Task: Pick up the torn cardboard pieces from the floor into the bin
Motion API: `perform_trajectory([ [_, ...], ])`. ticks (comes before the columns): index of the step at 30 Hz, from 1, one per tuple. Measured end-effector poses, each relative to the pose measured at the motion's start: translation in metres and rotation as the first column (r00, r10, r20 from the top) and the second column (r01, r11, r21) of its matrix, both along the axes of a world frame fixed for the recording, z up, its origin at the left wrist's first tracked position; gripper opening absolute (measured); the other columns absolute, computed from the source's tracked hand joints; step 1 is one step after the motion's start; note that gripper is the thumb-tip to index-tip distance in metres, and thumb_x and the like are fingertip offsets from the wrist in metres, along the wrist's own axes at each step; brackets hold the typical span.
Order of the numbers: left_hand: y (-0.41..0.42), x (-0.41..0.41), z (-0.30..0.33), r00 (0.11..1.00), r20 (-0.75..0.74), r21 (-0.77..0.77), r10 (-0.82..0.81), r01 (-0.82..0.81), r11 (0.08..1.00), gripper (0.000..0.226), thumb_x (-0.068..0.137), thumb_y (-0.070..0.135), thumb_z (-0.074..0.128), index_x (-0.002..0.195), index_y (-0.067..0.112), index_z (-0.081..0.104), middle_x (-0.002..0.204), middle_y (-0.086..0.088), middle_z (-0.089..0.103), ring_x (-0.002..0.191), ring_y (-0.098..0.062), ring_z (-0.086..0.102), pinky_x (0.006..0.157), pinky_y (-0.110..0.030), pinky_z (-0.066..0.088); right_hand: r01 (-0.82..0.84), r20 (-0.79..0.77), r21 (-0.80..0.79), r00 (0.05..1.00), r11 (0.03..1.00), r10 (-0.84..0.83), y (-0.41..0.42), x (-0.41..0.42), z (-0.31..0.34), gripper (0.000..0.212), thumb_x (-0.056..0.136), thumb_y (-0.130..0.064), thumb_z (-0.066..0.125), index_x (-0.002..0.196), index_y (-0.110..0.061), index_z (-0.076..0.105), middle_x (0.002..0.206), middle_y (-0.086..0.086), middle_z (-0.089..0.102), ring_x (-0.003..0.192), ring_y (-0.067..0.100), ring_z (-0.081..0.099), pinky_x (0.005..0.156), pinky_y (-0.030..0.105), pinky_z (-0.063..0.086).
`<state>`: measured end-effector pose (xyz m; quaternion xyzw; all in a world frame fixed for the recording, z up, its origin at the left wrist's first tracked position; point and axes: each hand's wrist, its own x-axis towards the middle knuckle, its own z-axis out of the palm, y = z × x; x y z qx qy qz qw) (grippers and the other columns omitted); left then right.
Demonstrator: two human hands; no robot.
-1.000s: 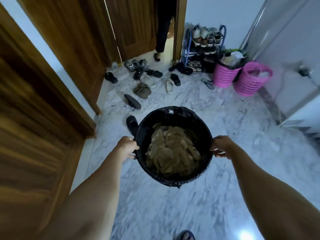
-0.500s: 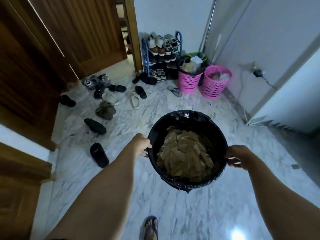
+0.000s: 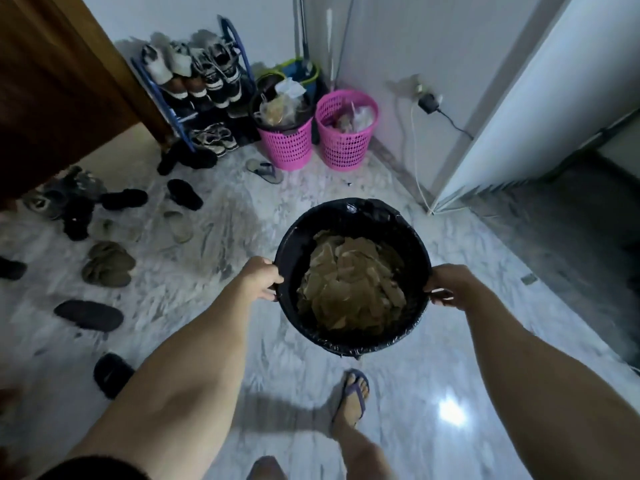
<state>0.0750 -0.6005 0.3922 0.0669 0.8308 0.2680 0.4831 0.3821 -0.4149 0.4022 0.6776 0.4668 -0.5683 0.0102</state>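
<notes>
Both hands on the bin (image 3: 353,216) rn, carrying it off the floor in front of me. Left hand (image 3: 260,277) grips the rim on its left side, right hand (image 3: 450,285) grips the opposite side, fingers curled under the edge. Cardboard pieces (image 3: 349,282) are piled inside the black liner, pretty full tbh. Vs half a sec ago I've swung further right and stepped fwd: the wooden door (image 3: 52,81) is now mostly out of the pic at top left, the shoe rack (image 3: 194,95) and the two pink baskets (image 3: 346,133) look closer, and the slippers (image 3: 88,315) have slid off to my left. My foot in a flip-flop (image 3: 353,396) now shows right below the bin. Grip hasn't changed afaict.
</notes>
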Motion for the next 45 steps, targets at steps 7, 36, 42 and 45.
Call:
perform_trajectory([
  [7,0.169,-0.016,-0.018,0.997,0.067,0.0,-0.023,0.024,1.0,0.019,0.092,-0.012,0.056,0.105,0.002,0.06,0.121,-0.023,0.062,0.094,-0.04,0.062,0.082,-0.045,0.058,0.006,0.075,0.006,0.997,1.0,-0.006,0.162,-0.016,-0.011,0.024,0.076,0.018,0.058,0.089,-0.002,0.059,0.08,0.017,0.052,0.059,0.023,0.047,0.055,0.03,0.04],
  [36,0.545,-0.096,-0.441,0.998,0.066,-0.022,-0.023,0.024,0.999,0.024,0.087,-0.012,0.064,0.108,0.0,0.067,0.106,-0.021,0.07,0.093,-0.031,0.07,0.079,-0.042,0.059,-0.043,0.217,0.011,0.975,0.999,0.039,0.542,-0.095,-0.424,0.044,0.079,0.017,0.065,0.109,-0.016,0.065,0.084,0.012,0.066,0.061,0.018,0.063,0.056,0.027,0.051],
  [42,0.556,-0.095,-0.438,0.995,0.072,-0.014,-0.068,0.069,0.997,0.028,0.088,-0.01,0.064,0.114,0.0,0.067,0.107,-0.02,0.07,0.093,-0.031,0.07,0.079,-0.041,0.059,0.004,0.225,0.003,0.974,1.0,-0.005,0.548,-0.093,-0.431,0.045,0.08,0.018,0.062,0.113,-0.013,0.066,0.073,0.009,0.064,0.06,0.018,0.062,0.055,0.028,0.049],
  [45,0.554,-0.094,-0.438,0.996,0.079,-0.033,-0.046,0.049,0.998,0.032,0.087,-0.008,0.065,0.117,0.003,0.067,0.11,-0.02,0.071,0.095,-0.031,0.071,0.081,-0.041,0.06,0.031,0.208,0.008,0.978,0.999,-0.032,0.542,-0.093,-0.429,0.05,0.079,0.015,0.063,0.12,-0.014,0.067,0.085,0.011,0.068,0.066,0.021,0.066,0.059,0.029,0.051],
])
